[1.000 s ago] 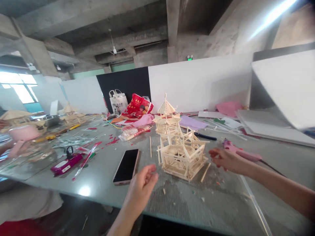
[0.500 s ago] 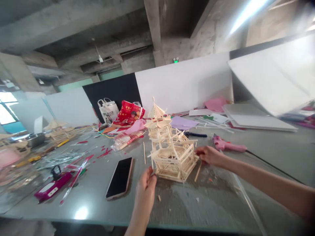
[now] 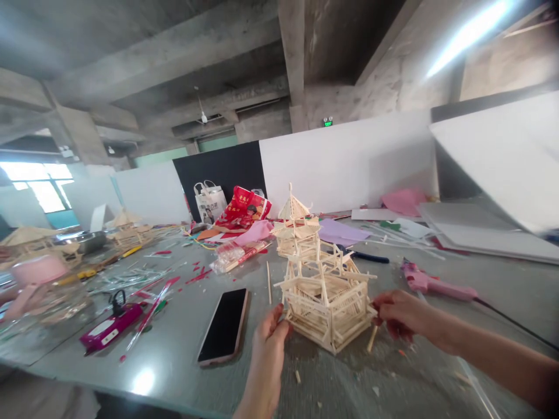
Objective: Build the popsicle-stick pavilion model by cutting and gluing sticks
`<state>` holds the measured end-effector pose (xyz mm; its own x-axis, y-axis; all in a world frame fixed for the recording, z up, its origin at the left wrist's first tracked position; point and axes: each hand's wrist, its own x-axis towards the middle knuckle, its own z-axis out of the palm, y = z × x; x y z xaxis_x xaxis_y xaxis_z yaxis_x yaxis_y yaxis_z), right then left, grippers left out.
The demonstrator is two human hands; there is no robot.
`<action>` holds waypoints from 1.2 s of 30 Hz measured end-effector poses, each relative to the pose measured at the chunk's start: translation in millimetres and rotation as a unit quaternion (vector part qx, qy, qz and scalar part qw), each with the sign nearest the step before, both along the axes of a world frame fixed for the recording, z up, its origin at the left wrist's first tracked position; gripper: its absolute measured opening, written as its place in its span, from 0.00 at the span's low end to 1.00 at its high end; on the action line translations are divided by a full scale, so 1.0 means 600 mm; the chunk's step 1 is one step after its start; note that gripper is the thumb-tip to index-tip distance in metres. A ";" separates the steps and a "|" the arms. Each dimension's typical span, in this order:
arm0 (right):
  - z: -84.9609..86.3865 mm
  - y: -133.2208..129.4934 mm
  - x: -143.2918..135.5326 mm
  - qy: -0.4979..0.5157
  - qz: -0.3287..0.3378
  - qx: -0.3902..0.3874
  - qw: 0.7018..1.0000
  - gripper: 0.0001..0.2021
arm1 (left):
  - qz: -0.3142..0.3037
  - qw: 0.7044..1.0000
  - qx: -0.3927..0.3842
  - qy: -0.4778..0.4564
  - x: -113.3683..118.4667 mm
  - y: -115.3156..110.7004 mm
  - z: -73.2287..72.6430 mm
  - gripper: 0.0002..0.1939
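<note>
A pagoda-shaped model of thin wooden sticks [image 3: 329,308] stands upright on the grey table, with a pointed roof and tiers behind its wide, railed base. My left hand [image 3: 267,349] is closed at the lower left corner of that base, thumb and fingers pinched together. At the opposite lower corner, my right hand [image 3: 399,314] has its fingers bent against the sticks; its fingertips are partly hidden. Beneath the right hand lies a short loose stick [image 3: 372,338]. Another loose stick [image 3: 269,282] rests left of the model.
A phone [image 3: 223,326] lies left of my left hand. Rightward is a pink glue gun [image 3: 441,285] with a black cord. Dark-handled pliers [image 3: 369,256] lie behind the model. A purple power strip [image 3: 111,329], plastic scraps and a red bag [image 3: 244,208] occupy the left side.
The camera view has shifted, so the table's contents appear lower and farther right. Both hands stay at the model's base, which looks slightly nearer to me.
</note>
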<state>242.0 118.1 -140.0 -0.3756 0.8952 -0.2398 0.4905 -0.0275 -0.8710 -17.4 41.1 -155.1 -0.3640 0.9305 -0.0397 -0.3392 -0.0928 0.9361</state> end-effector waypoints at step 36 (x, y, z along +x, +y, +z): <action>0.017 0.001 0.059 -0.267 0.262 0.301 0.877 0.07 | 0.054 0.894 0.089 0.436 0.034 -0.095 -0.020 0.13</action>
